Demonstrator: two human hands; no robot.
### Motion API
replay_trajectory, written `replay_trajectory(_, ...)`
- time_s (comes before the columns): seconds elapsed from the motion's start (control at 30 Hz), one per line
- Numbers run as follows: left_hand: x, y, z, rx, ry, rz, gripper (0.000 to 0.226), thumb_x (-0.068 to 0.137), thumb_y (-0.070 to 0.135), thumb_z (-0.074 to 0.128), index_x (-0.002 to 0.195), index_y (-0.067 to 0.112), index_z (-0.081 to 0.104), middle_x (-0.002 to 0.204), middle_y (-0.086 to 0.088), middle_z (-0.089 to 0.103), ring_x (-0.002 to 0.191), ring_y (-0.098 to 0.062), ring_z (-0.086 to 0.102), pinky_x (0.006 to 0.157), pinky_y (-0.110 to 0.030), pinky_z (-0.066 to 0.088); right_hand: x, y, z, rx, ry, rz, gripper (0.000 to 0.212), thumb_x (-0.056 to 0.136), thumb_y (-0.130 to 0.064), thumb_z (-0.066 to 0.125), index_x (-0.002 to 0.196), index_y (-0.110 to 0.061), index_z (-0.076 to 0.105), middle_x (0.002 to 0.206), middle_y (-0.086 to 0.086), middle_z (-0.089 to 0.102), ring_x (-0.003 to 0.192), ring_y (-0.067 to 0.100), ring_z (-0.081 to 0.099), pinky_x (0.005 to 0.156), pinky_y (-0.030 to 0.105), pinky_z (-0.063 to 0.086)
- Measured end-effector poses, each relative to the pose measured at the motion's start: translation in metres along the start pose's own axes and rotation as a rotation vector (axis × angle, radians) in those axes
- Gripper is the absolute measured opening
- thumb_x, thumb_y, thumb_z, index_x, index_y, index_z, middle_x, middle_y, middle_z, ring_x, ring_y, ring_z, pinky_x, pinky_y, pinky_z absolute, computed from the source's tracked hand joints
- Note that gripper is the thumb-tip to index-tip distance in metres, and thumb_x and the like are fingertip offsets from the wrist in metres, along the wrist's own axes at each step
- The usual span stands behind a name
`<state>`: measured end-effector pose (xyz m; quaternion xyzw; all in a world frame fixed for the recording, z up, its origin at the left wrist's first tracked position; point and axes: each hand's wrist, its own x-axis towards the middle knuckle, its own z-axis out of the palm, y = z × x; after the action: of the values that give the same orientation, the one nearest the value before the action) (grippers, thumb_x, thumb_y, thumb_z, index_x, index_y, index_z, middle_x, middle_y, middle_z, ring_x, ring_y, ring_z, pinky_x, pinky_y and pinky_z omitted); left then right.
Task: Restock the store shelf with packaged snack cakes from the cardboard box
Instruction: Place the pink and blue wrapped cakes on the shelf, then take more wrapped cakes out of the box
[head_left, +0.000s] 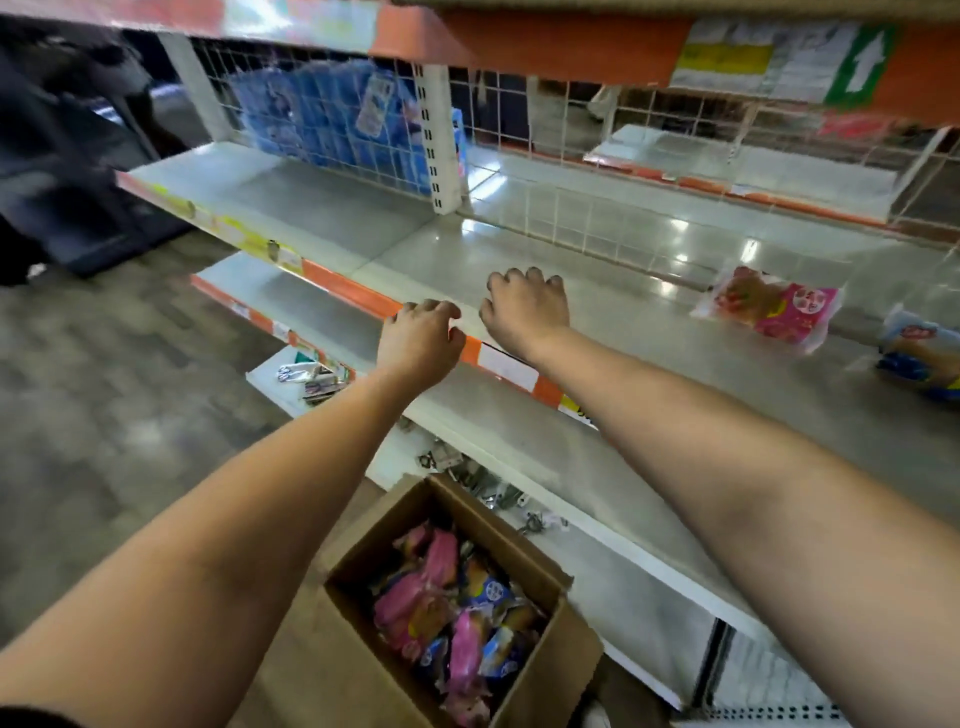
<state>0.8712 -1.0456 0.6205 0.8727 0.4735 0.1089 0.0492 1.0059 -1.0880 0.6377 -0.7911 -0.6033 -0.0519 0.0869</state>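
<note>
My left hand (421, 338) rests at the orange front edge of the middle shelf (363, 234), fingers loosely curled and holding nothing. My right hand (524, 306) lies just beyond it on the shelf surface, knuckles up, also empty. A pink packaged snack cake (769, 306) lies on the same shelf to the right. A blue packaged snack cake (919, 358) sits at the right edge of the frame. On the floor below my arms stands the open cardboard box (550, 649), filled with several pink and blue snack cake packs (452, 608).
A wire grid back panel (571, 228) closes the rear of the shelf, with blue packs (322, 119) behind it. The upper shelf's orange edge (545, 47) hangs overhead. Lower shelves (519, 441) jut out beneath. Small carded items (311, 376) lie on the lowest shelf. Grey floor spreads to the left.
</note>
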Motion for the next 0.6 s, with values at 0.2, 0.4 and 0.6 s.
replay_trajectory(0.2,-0.032,-0.065,-0.008,0.045,-0.21,-0.213,0.05,0.094,0.038,0.043,0.14,0.02,0.038,0.148,-0.006,0.036,0.133,-0.033,0.032,0.106,-0.045,0.029,0.002,-0.081,0.018,0.044,-0.008,-0.17,0.035,0.098,-0.031,0.038,0.125,-0.014,0.053,0.127,0.008,0.052,0.119,0.031,0.045,0.093,0.042,0.035)
replay_trajectory(0.4,-0.06,-0.107,0.0,0.067,-0.359,-0.31,0.051,0.095,0.041,0.04,0.143,0.023,0.034,0.153,-0.002,0.028,0.137,-0.034,0.028,0.109,-0.048,0.026,-0.002,-0.127,0.043,0.07,-0.106,-0.293,0.037,0.097,-0.033,0.039,0.126,-0.014,0.051,0.131,0.009,0.051,0.124,0.03,0.043,0.097,0.041,0.034)
replay_trajectory(0.6,-0.09,-0.127,0.03,0.02,-0.514,-0.429,0.054,0.093,0.04,0.044,0.144,0.025,0.034,0.153,-0.003,0.03,0.136,-0.034,0.029,0.109,-0.047,0.03,-0.019,-0.14,0.089,0.036,-0.271,-0.363,0.04,0.096,-0.03,0.041,0.132,-0.014,0.046,0.13,0.012,0.052,0.122,0.031,0.046,0.095,0.04,0.039)
